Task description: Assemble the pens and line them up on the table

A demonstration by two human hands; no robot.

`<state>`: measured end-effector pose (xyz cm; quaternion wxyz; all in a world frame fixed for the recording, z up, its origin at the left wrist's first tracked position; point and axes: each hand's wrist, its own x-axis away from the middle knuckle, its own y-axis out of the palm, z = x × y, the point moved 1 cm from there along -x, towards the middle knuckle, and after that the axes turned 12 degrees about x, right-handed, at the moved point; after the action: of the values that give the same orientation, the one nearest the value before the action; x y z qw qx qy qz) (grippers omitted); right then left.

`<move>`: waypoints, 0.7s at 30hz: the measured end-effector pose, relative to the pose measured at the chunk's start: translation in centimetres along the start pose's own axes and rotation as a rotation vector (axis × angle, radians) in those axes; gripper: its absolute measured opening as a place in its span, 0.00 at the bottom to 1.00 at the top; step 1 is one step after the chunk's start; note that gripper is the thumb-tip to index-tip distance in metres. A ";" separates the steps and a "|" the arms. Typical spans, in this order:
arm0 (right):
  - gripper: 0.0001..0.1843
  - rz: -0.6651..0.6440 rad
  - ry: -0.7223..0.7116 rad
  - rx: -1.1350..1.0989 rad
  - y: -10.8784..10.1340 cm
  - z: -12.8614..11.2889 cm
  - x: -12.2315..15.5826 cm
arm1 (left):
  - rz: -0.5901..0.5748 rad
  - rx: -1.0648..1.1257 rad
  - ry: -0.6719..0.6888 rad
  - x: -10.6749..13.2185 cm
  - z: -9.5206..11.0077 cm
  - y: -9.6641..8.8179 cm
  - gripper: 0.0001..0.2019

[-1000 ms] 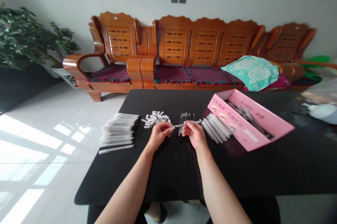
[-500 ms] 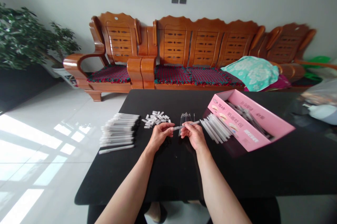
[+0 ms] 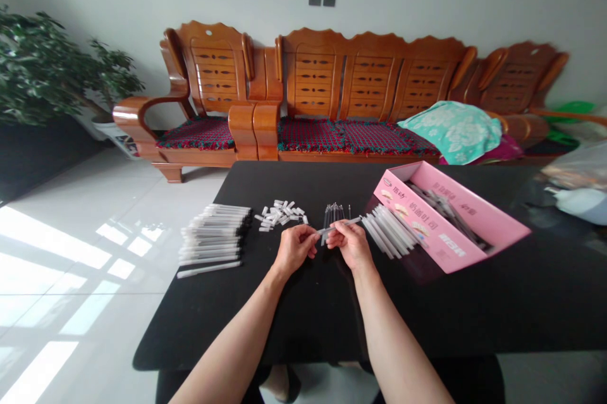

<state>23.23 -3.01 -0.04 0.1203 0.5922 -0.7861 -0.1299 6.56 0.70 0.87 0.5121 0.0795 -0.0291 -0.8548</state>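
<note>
Between my two hands a slim whitish pen (image 3: 327,230) is held crosswise above the table. My left hand (image 3: 294,247) pinches its left end, and my right hand (image 3: 351,244) grips it nearer the right end with thumb and fingers. Just behind my hands lie several dark pen refills (image 3: 334,211) side by side. White pen caps (image 3: 279,214) are scattered to the left of them. By my right hand is a row of translucent pen barrels (image 3: 389,231). A stack of capped white pens (image 3: 214,236) lies farther left.
A pink box (image 3: 441,227) holding dark slender items stands at the right on the black table (image 3: 322,322). Wooden sofas (image 3: 370,81) line the wall behind it. A white object (image 3: 581,203) and a plastic bag (image 3: 578,167) sit at the far right.
My left hand has shifted slightly to the right along the pen, closer to my right hand. My right hand stays nearly where it was.
</note>
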 end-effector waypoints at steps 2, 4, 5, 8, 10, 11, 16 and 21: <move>0.11 0.012 0.021 -0.016 -0.3 0.1 -0.1 | 0.017 -0.130 0.079 0.2 0.2 0.5 0.12; 0.11 0.020 0.047 -0.019 -0.5 0.1 -0.2 | 0.022 -0.261 0.164 0.5 0.5 0.9 0.10; 0.10 0.024 0.062 -0.017 -0.6 0.2 -0.2 | 0.023 -0.329 0.210 0.6 0.6 1.0 0.10; 0.09 0.037 0.112 -0.016 -1.0 0.4 -0.4 | 0.035 -0.536 0.347 0.9 0.8 1.4 0.10; 0.09 0.037 0.143 -0.025 -1.3 0.5 -0.5 | 0.036 -0.644 0.419 1.1 0.6 1.8 0.10; 0.09 0.036 0.156 -0.029 -1.4 0.6 -0.6 | 0.033 -0.680 0.445 1.2 0.5 2.0 0.10; 0.09 0.060 0.183 -0.029 -1.6 0.7 -0.6 | 0.046 -0.690 0.445 1.2 0.0 2.4 0.11; 0.12 0.036 0.123 -0.031 -0.5 0.4 -0.3 | 0.093 -0.387 0.286 0.6 0.5 1.2 0.10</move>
<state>23.63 -2.80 -0.62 0.1799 0.5828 -0.7857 -0.1031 7.28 -0.45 1.41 0.5555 0.0988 0.2045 -0.7999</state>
